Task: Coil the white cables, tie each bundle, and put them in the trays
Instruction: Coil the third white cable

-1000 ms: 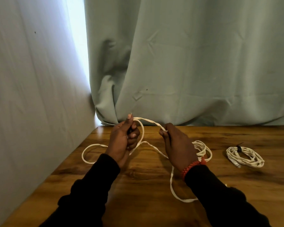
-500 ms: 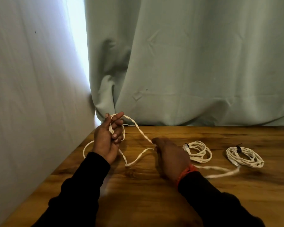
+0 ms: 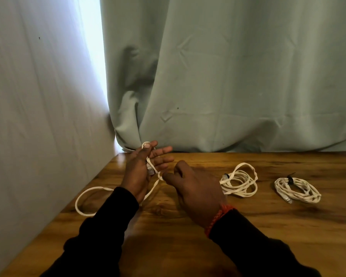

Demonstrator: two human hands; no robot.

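the left hand (image 3: 140,170) is raised with fingers spread, thumb pinning the white cable (image 3: 84,198) against the palm; its slack loops over the tabletop (image 3: 188,246) by the wall. the right hand (image 3: 196,190) pinches the same cable beside it. two coiled bundles (image 3: 239,182) (image 3: 297,189) lie to the right, apart.

Count, head view. White cables: 3.
- 1 loose cable (image 3: 92,191), uncoiled, left side of table.
- 1 coiled bundle (image 3: 240,181), centre-right.
- 1 coiled bundle (image 3: 297,189) with a dark tie, far right.

Hands: 2. Wooden table (image 3: 268,226): 1. Curtain panels: 2. Red wristband (image 3: 218,217): 1.
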